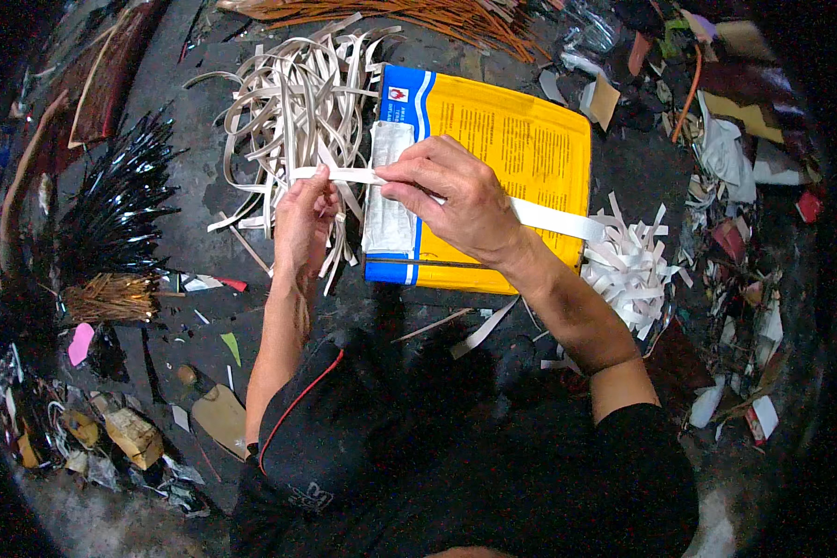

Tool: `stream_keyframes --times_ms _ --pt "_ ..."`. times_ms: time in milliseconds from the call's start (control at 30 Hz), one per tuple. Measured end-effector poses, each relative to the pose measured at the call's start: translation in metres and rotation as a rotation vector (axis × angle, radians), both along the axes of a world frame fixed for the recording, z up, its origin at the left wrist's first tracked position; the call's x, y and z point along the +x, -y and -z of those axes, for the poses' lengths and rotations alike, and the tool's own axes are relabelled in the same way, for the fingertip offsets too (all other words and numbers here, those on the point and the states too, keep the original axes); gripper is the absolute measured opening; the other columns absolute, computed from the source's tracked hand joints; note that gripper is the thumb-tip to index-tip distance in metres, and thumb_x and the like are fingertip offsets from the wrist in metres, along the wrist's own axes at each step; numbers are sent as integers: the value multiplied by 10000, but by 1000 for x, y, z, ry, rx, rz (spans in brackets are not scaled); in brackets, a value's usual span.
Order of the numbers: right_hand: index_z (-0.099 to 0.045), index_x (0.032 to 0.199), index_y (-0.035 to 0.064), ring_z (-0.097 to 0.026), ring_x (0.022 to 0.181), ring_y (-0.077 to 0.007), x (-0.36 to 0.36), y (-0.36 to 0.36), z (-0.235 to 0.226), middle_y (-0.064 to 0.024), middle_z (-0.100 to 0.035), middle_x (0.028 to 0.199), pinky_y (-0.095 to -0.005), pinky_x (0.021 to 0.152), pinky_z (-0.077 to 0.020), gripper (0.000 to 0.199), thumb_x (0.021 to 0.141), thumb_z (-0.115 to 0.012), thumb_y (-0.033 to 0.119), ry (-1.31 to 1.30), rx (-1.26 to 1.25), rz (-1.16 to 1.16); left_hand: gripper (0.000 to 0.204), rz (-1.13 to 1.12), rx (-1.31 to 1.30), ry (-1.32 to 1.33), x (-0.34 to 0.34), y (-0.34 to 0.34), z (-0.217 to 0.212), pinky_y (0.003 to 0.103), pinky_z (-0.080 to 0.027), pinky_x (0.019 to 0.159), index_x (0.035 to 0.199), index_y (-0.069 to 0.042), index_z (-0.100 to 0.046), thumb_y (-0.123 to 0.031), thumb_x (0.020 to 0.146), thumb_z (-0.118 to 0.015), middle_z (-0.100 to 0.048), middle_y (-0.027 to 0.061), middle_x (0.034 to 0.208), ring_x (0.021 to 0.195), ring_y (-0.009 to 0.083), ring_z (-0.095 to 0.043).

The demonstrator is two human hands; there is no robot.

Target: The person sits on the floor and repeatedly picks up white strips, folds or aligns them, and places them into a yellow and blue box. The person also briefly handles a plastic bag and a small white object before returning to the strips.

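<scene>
Strip: white strip stretched level between both hands, over the yellow sack.
Left hand: left hand pinching the strip's near end, fingertips pressed together.
Right hand: right hand pinching it just beside, the long tail trailing past the wrist.
Technique: best kept taut and flat, no twist.
Around: loose strip pile beyond the left hand; cut pieces by the right forearm.

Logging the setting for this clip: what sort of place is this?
Probably a craft workshop floor. Both hands pinch a white strip over a yellow sack, with a pile of pale strips, cut white pieces and scattered scraps around.
</scene>
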State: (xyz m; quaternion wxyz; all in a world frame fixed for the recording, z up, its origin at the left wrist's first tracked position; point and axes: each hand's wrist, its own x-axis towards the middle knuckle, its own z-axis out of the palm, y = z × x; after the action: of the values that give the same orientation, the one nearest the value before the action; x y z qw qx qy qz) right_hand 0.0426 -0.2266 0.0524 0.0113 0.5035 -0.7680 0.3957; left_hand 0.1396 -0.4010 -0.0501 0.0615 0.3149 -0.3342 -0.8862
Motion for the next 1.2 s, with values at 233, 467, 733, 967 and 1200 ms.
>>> stream_keyframes --times_ms 233,467,733,967,1200 --pt "-692 923 37 -600 769 -218 1 3 -2 -70 -614 820 -320 665 -501 169 762 -735 71 -4 -14 -9 175 -50 62 -40 3 35 39 201 -399 571 908 -41 -573 -209 911 -620 -546 5 723 640 93 -505" --pt "-678 896 40 -597 776 -233 2 2 -1 -76 -607 818 -336 676 -499 140 771 -722 85 -7 -3 12 327 40 1 -99 3 -21 -67 218 -389 614 930 -23 -603 -345 888 -640 -585 36 771 649 100 -495" --pt "-654 859 24 -591 803 -260 1 1 -1 -86 -595 828 -352 713 -495 116 794 -690 112 -8 15 2 171 107 -122 -27 3 -12 -35 194 -387 580 885 -29 -620 -198 904 -636 -608 15 741 647 61 -525" --pt "-664 869 29 -593 775 -247 2 6 -1 -80 -604 813 -345 685 -493 123 774 -711 92 1 -27 -8 199 26 107 -77 8 25 23 211 -415 607 920 -37 -593 -233 902 -625 -586 17 766 680 96 -535" --pt "-680 880 33 -597 755 -226 3 5 -1 -74 -620 812 -330 653 -497 138 756 -734 59 -36 -27 -4 259 212 -390 6 3 -27 -80 217 -354 568 902 -28 -607 -285 928 -593 -550 -12 724 627 61 -462"
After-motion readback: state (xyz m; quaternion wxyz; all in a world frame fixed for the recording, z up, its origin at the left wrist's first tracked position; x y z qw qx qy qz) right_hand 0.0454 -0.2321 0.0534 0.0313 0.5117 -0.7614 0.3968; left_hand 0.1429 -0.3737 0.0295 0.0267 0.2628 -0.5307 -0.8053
